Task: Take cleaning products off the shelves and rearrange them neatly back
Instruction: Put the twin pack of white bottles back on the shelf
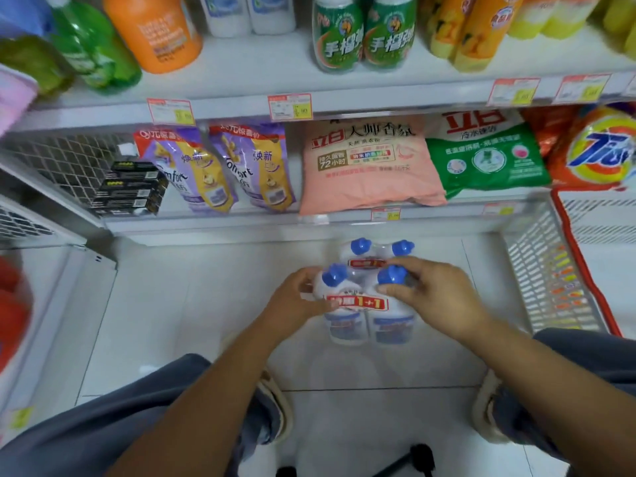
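A twin pack of white bottles with blue caps [358, 321], banded by a red "1+1" label, stands on the tiled floor in front of the shelves. My left hand [296, 304] grips its left bottle at the shoulder. My right hand [433, 294] curls over the right bottle's cap and shoulder. A second twin pack with blue caps [378, 251] stands just behind it, touching. On the lowest shelf lie two purple softener pouches [220, 170], a pink detergent bag [368, 163], a green detergent bag [488, 153] and an orange detergent bag [599, 149].
The upper shelf [261, 74] holds green, orange, white and yellow bottles. Stacked black boxes [130, 187] sit at the lower shelf's left end. A white wire basket with a red rim [550, 270] stands at the right. My knees and slippers frame the floor below.
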The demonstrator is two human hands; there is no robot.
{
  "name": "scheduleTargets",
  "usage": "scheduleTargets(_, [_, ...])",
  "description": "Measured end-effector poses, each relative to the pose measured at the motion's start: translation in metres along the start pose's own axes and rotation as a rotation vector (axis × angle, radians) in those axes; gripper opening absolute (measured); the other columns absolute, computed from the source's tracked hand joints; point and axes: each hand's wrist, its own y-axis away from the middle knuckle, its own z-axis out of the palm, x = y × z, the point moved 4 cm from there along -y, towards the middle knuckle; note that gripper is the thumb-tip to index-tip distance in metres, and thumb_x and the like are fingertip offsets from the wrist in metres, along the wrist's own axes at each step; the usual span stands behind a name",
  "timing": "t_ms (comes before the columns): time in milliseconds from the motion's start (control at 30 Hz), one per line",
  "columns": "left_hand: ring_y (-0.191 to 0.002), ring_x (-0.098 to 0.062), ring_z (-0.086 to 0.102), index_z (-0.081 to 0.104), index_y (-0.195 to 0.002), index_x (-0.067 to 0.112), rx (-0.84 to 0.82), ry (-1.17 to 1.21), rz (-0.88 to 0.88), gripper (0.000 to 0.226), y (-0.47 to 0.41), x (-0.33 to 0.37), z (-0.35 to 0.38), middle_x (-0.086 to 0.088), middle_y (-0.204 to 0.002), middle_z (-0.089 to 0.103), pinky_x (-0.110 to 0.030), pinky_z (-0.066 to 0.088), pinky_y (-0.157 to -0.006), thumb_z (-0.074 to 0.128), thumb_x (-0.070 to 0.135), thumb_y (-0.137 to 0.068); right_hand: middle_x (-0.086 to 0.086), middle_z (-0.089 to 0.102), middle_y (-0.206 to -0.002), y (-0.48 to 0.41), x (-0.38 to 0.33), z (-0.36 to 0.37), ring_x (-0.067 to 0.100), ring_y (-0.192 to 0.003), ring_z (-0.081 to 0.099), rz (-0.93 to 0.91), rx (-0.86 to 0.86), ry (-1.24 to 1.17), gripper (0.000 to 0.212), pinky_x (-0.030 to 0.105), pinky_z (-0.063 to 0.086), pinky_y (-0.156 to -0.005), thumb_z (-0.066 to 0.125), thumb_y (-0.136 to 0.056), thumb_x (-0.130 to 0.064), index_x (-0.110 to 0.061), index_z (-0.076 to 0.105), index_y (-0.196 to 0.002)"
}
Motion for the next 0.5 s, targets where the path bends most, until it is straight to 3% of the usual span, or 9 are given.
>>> scheduleTargets(100, [-0.117, 0.003, 0.056, 0.053, -0.130, 0.033, -0.157, 0.085, -0.002, 0.069, 0.020, 0.029, -0.015, 0.019, -0.127, 0.062, -0.018, 0.048, -0.091, 0.087, 0.019, -0.071, -0.003, 0.073, -0.085, 0.004, -0.039, -0.054, 0.019, -0.085, 0.065, -0.074, 0.108, -0.168, 0.017, 0.030, 0.046, -0.079, 0.072, -0.083, -0.046, -0.032, 0.071, -0.092])
scheduleTargets(167, [-0.111, -0.003, 0.064, 0.059, -0.125, 0.029, -0.207, 0.120, 0.021, 0.060, 0.033, 0.051, -0.025, 0.013, -0.121, 0.069, -0.027, 0.053, -0.094, 0.086, 0.015, -0.072, 0.001, 0.073, -0.083, 0.006, -0.063, -0.081, 0.024, -0.085, 0.066, -0.143, 0.142, -0.371, 0.014, 0.033, 0.049, -0.081, 0.073, -0.084, -0.040, -0.026, 0.073, -0.087])
scheduleTargets(267, [-0.098, -0.012, 0.071, 0.067, -0.113, 0.025, -0.088, 0.120, 0.077, 0.052, 0.047, 0.086, -0.049, 0.008, -0.106, 0.075, -0.036, 0.057, -0.090, 0.088, 0.013, -0.068, -0.001, 0.075, -0.091, 0.004, -0.094, -0.106, 0.019, -0.086, 0.069, -0.243, 0.168, -0.564, 0.007, 0.037, 0.053, -0.077, 0.074, -0.084, -0.033, -0.030, 0.075, -0.091])
scheduleTargets(300, [-0.094, -0.009, 0.072, 0.067, -0.110, 0.026, -0.018, 0.131, 0.100, 0.051, 0.051, 0.096, -0.059, 0.011, -0.101, 0.076, -0.031, 0.059, -0.085, 0.089, 0.012, -0.066, -0.006, 0.074, -0.095, 0.002, -0.098, -0.110, 0.010, -0.087, 0.069, -0.256, 0.155, -0.637, 0.013, 0.030, 0.051, -0.076, 0.074, -0.084, -0.031, -0.033, 0.074, -0.096])
scheduleTargets(367, [-0.087, -0.001, 0.071, 0.065, -0.108, 0.028, 0.099, 0.177, 0.179, 0.053, 0.058, 0.115, -0.079, 0.019, -0.092, 0.075, -0.017, 0.057, -0.071, 0.089, 0.008, -0.065, -0.015, 0.070, -0.109, -0.003, -0.105, -0.110, -0.003, -0.096, 0.066, -0.262, 0.052, -0.754, 0.044, 0.017, 0.050, -0.079, 0.081, -0.078, -0.028, -0.037, 0.063, -0.117])
scheduleTargets(433, [-0.086, 0.000, 0.071, 0.065, -0.108, 0.028, 0.190, 0.223, 0.237, 0.055, 0.062, 0.130, -0.100, 0.020, -0.092, 0.075, -0.012, 0.054, -0.065, 0.089, 0.006, -0.064, -0.010, 0.066, -0.122, -0.008, -0.109, -0.092, 0.001, -0.105, 0.066, -0.235, -0.097, -0.687, 0.077, 0.023, 0.056, -0.081, 0.091, -0.066, -0.028, -0.039, 0.050, -0.129])
scheduleTargets(500, [-0.089, -0.007, 0.072, 0.066, -0.110, 0.023, 0.241, 0.276, 0.290, 0.055, 0.061, 0.143, -0.123, 0.013, -0.096, 0.076, -0.017, 0.055, -0.069, 0.089, 0.003, -0.063, -0.012, 0.071, -0.114, -0.014, -0.119, -0.074, 0.000, -0.098, 0.069, -0.224, -0.128, -0.577, 0.075, 0.024, 0.058, -0.082, 0.091, -0.062, -0.025, -0.037, 0.051, -0.124])
